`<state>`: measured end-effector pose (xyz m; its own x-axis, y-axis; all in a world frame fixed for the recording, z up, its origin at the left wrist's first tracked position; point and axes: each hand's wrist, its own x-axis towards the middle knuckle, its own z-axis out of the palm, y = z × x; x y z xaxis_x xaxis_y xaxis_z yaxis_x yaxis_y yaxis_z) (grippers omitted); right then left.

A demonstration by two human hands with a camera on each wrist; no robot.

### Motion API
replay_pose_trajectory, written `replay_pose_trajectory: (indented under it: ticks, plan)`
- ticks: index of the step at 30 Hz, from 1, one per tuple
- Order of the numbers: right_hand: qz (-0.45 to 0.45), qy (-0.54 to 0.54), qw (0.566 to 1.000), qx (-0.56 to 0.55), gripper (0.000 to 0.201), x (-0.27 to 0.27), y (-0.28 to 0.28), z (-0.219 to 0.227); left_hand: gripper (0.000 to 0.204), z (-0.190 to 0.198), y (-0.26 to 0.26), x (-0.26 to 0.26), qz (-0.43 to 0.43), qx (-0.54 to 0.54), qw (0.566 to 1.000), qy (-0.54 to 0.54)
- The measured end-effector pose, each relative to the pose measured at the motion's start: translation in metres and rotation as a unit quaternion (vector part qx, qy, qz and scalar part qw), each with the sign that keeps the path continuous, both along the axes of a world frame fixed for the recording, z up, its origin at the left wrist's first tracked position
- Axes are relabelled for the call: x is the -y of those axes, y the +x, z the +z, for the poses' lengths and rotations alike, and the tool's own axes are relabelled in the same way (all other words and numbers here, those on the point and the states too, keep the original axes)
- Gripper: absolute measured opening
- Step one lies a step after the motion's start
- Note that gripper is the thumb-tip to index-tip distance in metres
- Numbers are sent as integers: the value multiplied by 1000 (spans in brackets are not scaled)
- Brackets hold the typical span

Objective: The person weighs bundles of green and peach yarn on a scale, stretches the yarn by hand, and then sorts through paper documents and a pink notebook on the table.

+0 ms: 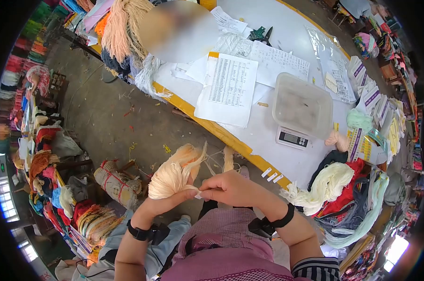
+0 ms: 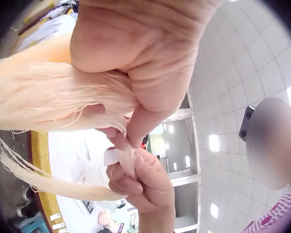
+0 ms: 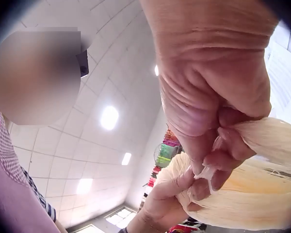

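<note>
A pale peach yarn hank [image 1: 167, 180] hangs in the left hand [image 1: 170, 200], whose thumb and fingers grip its gathered end. The right hand [image 1: 233, 189] pinches that same end close beside the left fingertips. In the left wrist view, the yarn [image 2: 48, 97] fans out from under the left hand [image 2: 136, 58], and a small white tag [image 2: 111, 157] shows by the right hand's fingers [image 2: 143, 177]. A thinner yarn bundle [image 2: 63, 188] trails from the right hand. In the right wrist view, the right hand [image 3: 213, 87] pinches thin strands beside the left thumb [image 3: 172, 187].
A table edge [image 1: 212, 126] runs diagonally ahead of the hands. On the table are printed sheets [image 1: 230, 84], a plastic tub [image 1: 302, 103] on a scale [image 1: 292, 138], scissors [image 1: 267, 36] and yarn hanks [image 1: 331, 182]. A wrapped bundle [image 1: 116, 182] stands on the left.
</note>
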<state>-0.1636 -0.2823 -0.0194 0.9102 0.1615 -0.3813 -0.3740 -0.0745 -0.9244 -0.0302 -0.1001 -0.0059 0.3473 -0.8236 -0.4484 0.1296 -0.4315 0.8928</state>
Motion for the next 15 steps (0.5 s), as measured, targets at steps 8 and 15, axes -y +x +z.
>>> replay_pose_trajectory:
  ticks: [8,15]
  plan:
    - [-15,45,999,2,21,7,5,4,25,6,1,1,71,-58,996,7]
    - [-92,199,974,-60,21,-14,2,22,33,18,4,-24,32,-90,993,-64]
